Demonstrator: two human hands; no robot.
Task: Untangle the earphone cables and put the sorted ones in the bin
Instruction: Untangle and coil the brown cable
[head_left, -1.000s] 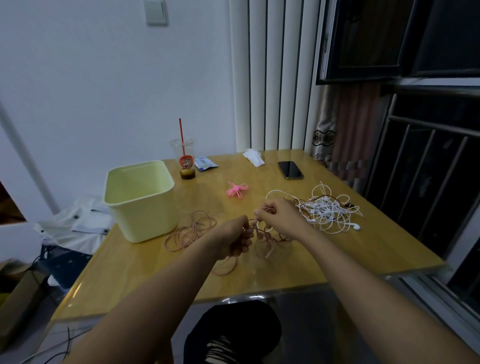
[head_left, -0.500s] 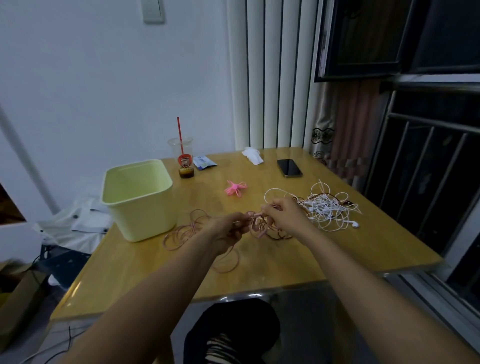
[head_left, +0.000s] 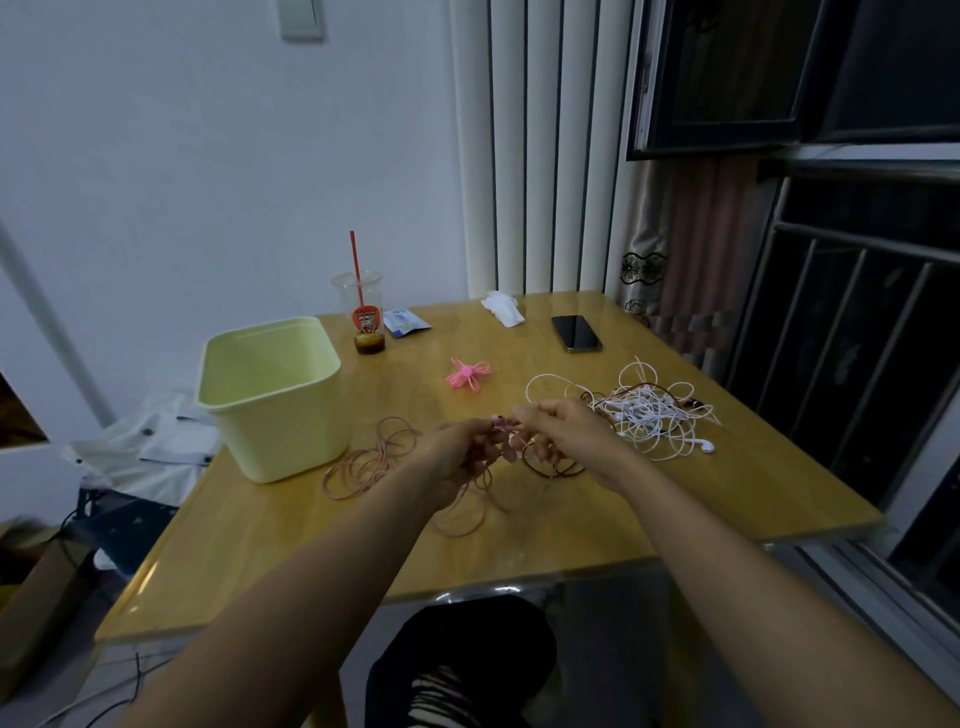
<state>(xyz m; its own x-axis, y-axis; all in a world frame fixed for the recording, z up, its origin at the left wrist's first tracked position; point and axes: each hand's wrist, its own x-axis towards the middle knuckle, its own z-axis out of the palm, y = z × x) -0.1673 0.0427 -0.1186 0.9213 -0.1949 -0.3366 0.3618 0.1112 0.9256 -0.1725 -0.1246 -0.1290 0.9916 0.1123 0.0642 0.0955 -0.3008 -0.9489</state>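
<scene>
Head view, looking down on one wooden table (head_left: 571, 519), shows two bare hands meeting above its middle. The left hand (head_left: 457, 452) and the right hand (head_left: 561, 431) are almost touching, and each has its fingers curled and pinching the same knotted stretch of one pale pink earphone cable (head_left: 363, 467). The rest of that cable trails down in loose loops onto the tabletop, left of the hands and just beside the bin. One pale yellow-green plastic bin (head_left: 280, 436) stands upright near the table's left edge, and no cable shows in the part of its inside that can be seen. Right of the hands lies one tangle of white earphones (head_left: 649, 415) with a dark reddish-brown cable mixed through it; how many sets it holds cannot be told, though one white earbud (head_left: 704, 445) sticks out at its near right edge. One bright pink cable bundle (head_left: 467, 374), coiled like a bow, lies apart behind the hands. At the far side are one clear plastic cup (head_left: 363, 312) with one red straw (head_left: 356, 265) and an orange label showing a cartoon figure, its lettering too small to read, one blue and white packet (head_left: 405, 321) with unreadable print, one crumpled white tissue (head_left: 503, 309) and one black smartphone (head_left: 575, 333), screen dark.
</scene>
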